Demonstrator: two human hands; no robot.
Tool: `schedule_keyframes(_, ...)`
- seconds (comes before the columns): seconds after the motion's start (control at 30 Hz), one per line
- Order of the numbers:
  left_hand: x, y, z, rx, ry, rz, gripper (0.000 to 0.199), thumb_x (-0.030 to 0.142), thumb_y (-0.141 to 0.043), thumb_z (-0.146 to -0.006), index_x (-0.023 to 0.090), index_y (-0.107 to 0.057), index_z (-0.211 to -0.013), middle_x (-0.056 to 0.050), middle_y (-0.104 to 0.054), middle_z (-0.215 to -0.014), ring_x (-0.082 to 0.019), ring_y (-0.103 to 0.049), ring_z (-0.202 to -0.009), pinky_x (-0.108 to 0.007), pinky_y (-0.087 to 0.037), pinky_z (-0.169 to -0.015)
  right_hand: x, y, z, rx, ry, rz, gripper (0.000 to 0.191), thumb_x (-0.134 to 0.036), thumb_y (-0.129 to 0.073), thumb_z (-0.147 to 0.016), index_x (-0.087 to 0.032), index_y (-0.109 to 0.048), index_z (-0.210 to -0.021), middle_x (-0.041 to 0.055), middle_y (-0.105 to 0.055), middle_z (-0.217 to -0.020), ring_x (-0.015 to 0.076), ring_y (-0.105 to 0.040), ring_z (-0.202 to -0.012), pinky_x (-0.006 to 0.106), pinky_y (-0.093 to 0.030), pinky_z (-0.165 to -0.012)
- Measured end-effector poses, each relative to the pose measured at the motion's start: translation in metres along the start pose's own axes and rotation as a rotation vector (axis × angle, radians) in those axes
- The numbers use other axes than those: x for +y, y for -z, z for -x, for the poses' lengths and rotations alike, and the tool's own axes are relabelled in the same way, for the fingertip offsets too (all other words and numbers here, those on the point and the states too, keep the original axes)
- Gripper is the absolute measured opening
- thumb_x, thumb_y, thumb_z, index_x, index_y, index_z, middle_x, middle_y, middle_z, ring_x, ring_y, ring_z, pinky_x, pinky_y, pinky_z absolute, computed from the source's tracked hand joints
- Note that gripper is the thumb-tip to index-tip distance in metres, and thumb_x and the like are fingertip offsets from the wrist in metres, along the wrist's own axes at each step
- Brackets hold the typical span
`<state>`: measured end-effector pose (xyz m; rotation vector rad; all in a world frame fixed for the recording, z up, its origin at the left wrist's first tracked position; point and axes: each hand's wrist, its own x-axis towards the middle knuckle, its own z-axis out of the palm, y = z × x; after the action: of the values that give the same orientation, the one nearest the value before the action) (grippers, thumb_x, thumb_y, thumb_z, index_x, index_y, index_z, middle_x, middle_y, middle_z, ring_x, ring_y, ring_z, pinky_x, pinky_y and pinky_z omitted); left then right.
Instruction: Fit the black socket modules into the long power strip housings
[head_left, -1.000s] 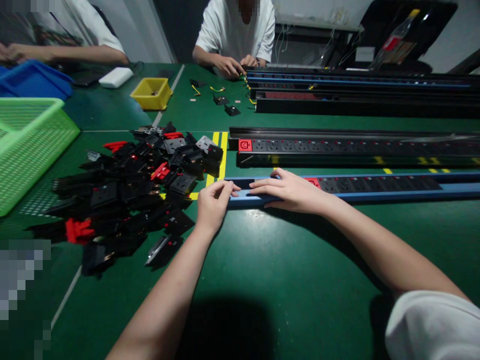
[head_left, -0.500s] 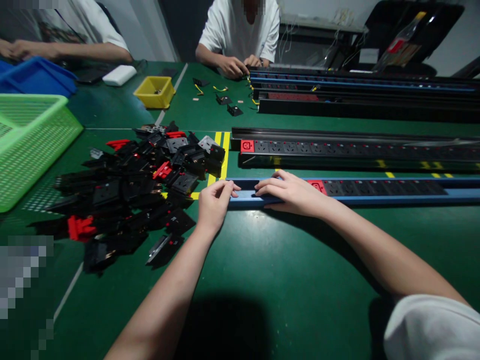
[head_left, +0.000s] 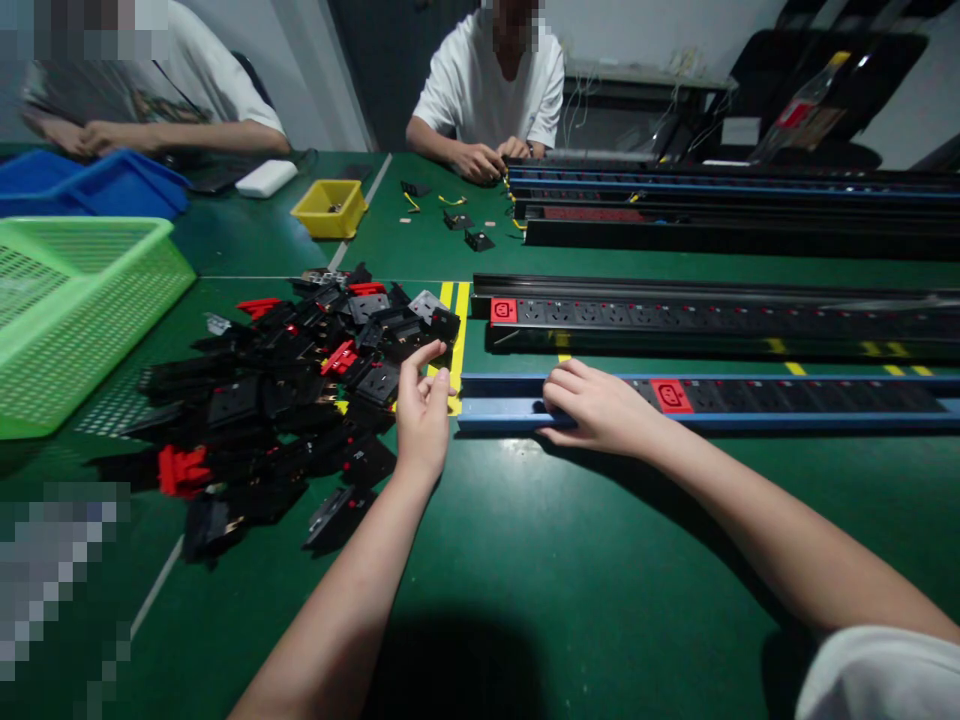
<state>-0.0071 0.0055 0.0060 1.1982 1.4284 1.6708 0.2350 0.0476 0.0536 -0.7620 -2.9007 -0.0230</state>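
My left hand (head_left: pixel 424 425) is raised beside the left end of the blue channel rail (head_left: pixel 495 412), empty, its thumb and forefinger apart. The pile of black socket modules (head_left: pixel 240 400) lies just left of it. My right hand (head_left: pixel 600 408) bends over the rail, fingers curled into the channel on a black socket module that is mostly hidden beneath them. Right of that hand, a red socket module (head_left: pixel 670 396) sits in the rail, followed by a row of black socket modules (head_left: pixel 787 396).
Behind the blue rail lies a black rail with sockets (head_left: pixel 600 314). More long rails (head_left: pixel 712 232) lie farther back, near a co-worker's hands (head_left: pixel 484 160). A green basket (head_left: pixel 97 310), blue bins (head_left: pixel 112 185) and a yellow box (head_left: pixel 330 208) stand at left.
My left hand has come off the rail to the left and opened. My right hand has shifted slightly right, and the red module sits farther right along the rail. The view has tilted slightly.
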Motion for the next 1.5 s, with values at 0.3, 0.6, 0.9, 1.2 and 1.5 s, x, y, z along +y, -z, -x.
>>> schedule_keyframes(0.3, -0.009, 0.003, -0.008, -0.086, 0.033, -0.068, 0.041, 0.029, -0.051, -0.089, 0.028, -0.057, -0.129, -0.007, -0.046, -0.151, -0.011, -0.062, -0.08, -0.025, -0.051, -0.065, 0.001, 0.001, 0.0, -0.015, -0.018, -0.039, 0.025, -0.046, -0.057, -0.09, -0.021, -0.056, -0.091, 0.0102, -0.059, -0.096, 0.0265, -0.049, -0.095, 0.038, -0.046, -0.079)
schedule_keyframes(0.6, -0.013, 0.003, -0.007, -0.073, 0.027, -0.123, 0.04, 0.022, -0.054, -0.085, 0.025, -0.061, -0.124, -0.008, -0.048, -0.149, -0.011, -0.063, -0.08, -0.024, -0.051, -0.067, 0.0, 0.002, -0.001, -0.012, -0.017, -0.038, 0.027, -0.047, -0.055, -0.091, -0.02, -0.056, -0.091, 0.0092, -0.059, -0.095, 0.0259, -0.048, -0.095, 0.038, -0.046, -0.08)
schedule_keyframes(0.9, -0.007, 0.001, -0.006, 0.026, -0.001, -0.217, 0.028, 0.018, -0.06, -0.079, 0.02, -0.065, -0.106, -0.005, -0.061, -0.112, -0.008, -0.055, -0.07, -0.018, -0.045, -0.058, 0.0, 0.002, -0.001, -0.017, -0.018, -0.033, 0.028, -0.047, -0.056, -0.091, -0.02, -0.056, -0.091, 0.0096, -0.059, -0.096, 0.0259, -0.048, -0.095, 0.037, -0.045, -0.081)
schedule_keyframes(1.2, -0.013, 0.003, -0.007, 0.111, -0.074, -0.276, 0.037, 0.014, -0.066, -0.074, 0.021, -0.064, -0.111, -0.006, -0.055, -0.122, -0.006, -0.054, -0.069, -0.018, -0.046, -0.058, -0.001, 0.003, 0.0, -0.036, -0.029, -0.023, 0.028, -0.046, -0.056, -0.091, -0.019, -0.056, -0.091, 0.0095, -0.058, -0.098, 0.0256, -0.047, -0.096, 0.037, -0.044, -0.082)
schedule_keyframes(1.5, -0.016, 0.001, -0.007, -0.017, -0.042, -0.301, 0.057, 0.016, -0.062, -0.08, 0.027, -0.054, -0.136, -0.012, -0.04, -0.155, -0.008, -0.06, -0.072, -0.021, -0.05, -0.058, -0.001, 0.002, -0.001, -0.038, -0.028, -0.013, 0.027, -0.046, -0.056, -0.091, -0.019, -0.056, -0.091, 0.0089, -0.057, -0.098, 0.0251, -0.047, -0.097, 0.036, -0.044, -0.082)
